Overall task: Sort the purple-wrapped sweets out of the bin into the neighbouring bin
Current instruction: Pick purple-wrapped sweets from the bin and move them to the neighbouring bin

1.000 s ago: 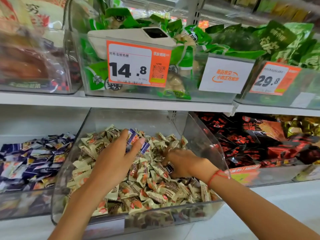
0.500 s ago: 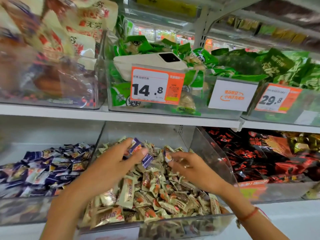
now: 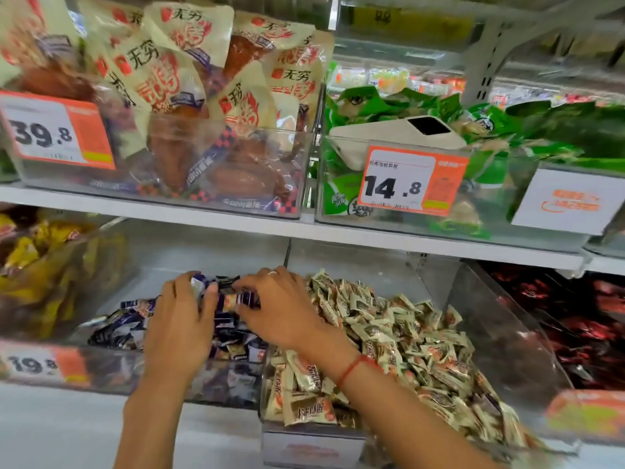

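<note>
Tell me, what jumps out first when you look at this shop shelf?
Two bare hands, the left hand and right hand, meet in the middle over the clear plastic bin of purple-wrapped sweets, pinching a few purple wrappers between them. Right beside it sits a heaped clear bin of cream-wrapped sweets. Above, a bright orange price tag reading 14.8 shouts from the upper shelf.

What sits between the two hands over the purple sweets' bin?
Head view: purple-wrapped sweets, held between left hand and right hand.
</note>
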`<action>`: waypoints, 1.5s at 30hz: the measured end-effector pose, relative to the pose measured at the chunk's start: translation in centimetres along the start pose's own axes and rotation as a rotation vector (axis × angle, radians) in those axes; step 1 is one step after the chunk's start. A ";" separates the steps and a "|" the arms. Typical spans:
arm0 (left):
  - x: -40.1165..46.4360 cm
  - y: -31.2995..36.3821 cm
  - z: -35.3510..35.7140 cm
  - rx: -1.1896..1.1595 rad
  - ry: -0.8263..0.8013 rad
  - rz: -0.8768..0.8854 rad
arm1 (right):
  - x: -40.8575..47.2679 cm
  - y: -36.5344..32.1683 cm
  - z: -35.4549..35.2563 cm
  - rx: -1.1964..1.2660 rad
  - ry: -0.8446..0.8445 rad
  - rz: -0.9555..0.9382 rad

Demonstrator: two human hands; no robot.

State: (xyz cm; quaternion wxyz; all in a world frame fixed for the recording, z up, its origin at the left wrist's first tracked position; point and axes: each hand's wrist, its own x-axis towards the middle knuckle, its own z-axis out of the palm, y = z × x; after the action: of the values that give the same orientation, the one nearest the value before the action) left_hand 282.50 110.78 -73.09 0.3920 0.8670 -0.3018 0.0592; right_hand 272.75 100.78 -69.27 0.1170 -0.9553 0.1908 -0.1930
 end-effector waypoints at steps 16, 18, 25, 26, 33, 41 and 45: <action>-6.6 14.8 3.2 -0.187 -0.538 0.726 | -21.3 20.0 -12.1 -0.443 0.180 0.377; -6.4 17.0 6.7 -0.060 -0.835 0.833 | -21.9 20.5 -11.5 -0.385 0.202 0.373; -5.8 19.5 15.1 0.555 -0.993 1.013 | -21.6 20.8 -10.3 -0.261 0.335 0.339; -5.8 19.7 15.3 0.550 -0.992 1.003 | -21.6 20.6 -10.3 -0.256 0.346 0.333; -3.0 19.6 13.7 0.229 -0.767 0.798 | -21.8 20.6 -10.0 -0.271 0.394 0.319; -1.8 15.6 8.9 0.049 -0.179 0.589 | -20.4 18.3 -11.1 -0.506 0.475 0.160; -3.3 14.5 8.5 0.121 -0.197 0.669 | -16.9 16.7 -10.3 -0.298 -0.107 0.197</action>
State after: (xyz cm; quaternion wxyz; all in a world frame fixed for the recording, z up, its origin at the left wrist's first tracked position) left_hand 270.44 98.91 -70.69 0.2678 0.7434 -0.6013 0.1183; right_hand 248.71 91.15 -70.45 0.0024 -0.9477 0.3035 -0.0990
